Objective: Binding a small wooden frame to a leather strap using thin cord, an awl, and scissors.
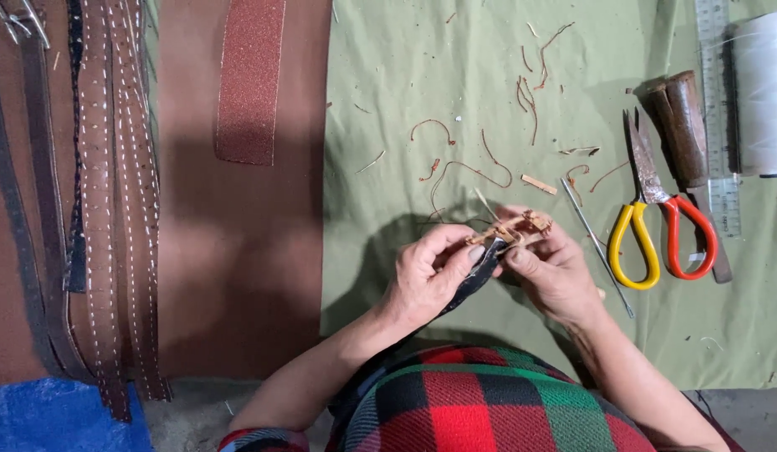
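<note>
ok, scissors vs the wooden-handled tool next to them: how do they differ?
The scissors have loop handles, one yellow and one red; the wooden-handled tool has a plain dark brown grip. The scissors point their rusty blades up the cloth, while the tool's grip lies uppermost with its metal part running down behind the red loop. Both lie untouched on the green cloth, right of the right hand.
</note>
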